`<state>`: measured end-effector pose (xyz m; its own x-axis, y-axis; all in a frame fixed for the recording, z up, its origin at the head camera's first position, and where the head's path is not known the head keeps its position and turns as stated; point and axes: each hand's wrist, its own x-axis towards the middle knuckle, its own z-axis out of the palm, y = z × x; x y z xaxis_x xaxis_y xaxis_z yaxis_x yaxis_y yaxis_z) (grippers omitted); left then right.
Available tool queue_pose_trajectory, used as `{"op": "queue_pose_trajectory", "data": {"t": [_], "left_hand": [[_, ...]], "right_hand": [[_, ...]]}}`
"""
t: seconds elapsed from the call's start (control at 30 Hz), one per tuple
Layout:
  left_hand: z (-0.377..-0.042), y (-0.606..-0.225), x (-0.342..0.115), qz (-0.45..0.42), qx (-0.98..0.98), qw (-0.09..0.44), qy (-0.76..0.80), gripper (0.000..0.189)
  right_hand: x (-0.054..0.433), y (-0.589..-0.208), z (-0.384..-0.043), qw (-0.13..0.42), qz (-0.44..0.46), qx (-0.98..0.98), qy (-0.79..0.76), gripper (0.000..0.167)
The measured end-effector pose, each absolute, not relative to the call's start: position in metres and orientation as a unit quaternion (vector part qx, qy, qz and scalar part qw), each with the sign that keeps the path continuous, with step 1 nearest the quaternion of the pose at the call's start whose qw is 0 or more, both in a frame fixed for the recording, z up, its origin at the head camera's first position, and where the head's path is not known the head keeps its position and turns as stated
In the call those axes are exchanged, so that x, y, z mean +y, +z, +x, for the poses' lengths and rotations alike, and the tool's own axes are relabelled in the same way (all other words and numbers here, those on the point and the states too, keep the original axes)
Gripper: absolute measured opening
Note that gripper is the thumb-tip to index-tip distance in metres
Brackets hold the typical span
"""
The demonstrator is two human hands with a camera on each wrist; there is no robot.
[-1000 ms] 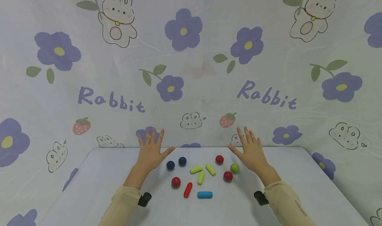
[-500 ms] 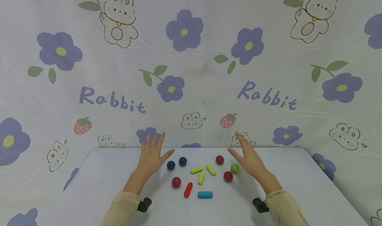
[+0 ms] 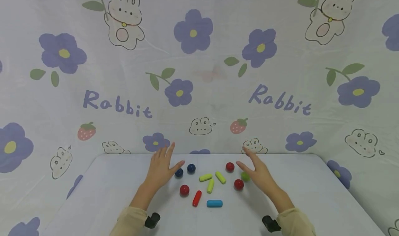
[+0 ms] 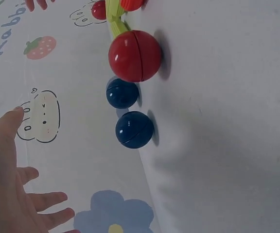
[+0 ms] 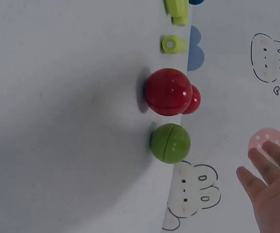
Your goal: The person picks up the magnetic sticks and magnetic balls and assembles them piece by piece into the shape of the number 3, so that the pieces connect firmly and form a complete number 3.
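Both hands hover over the far half of the white table with their fingers spread, holding nothing. The left hand (image 3: 159,168) overlaps one dark blue ball (image 3: 179,173) in the head view; another blue ball (image 3: 191,168) lies just beyond its thumb. Nearer the front is a red ball (image 3: 184,190), large in the left wrist view. Over on the other side, the right hand (image 3: 261,173) partly covers a green ball (image 3: 245,176). Two red balls lie by it, one farther back (image 3: 230,167) and one nearer (image 3: 239,184). In the right wrist view the green ball (image 5: 170,143) sits apart from the fingers.
Between the hands lie three yellow-green sticks, among them a slanted stick (image 3: 220,177), plus a red stick (image 3: 197,198) and a blue stick (image 3: 214,203). A printed rabbit curtain (image 3: 212,90) hangs behind the white table (image 3: 311,194). Each wrist wears a black camera (image 3: 152,220).
Both hands have sunk lower and a little nearer the person, the right one turning more edge-on. The left thumb has shifted over a blue ball. Balls and sticks stay in place.
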<state>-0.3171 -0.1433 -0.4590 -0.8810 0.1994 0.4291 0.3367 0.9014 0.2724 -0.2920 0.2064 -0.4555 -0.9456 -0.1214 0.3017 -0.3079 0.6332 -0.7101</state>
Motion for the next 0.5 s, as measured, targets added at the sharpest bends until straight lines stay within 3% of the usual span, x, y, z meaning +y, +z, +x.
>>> {"op": "queue_pose_trajectory", "data": {"t": [0.5], "left_hand": [[-0.301,-0.467,-0.134,-0.149,-0.942,0.195,-0.230,0.082]], "right_hand": [[0.200,-0.472,-0.275,0.098,0.153,-0.852,0.490,0.058]]}}
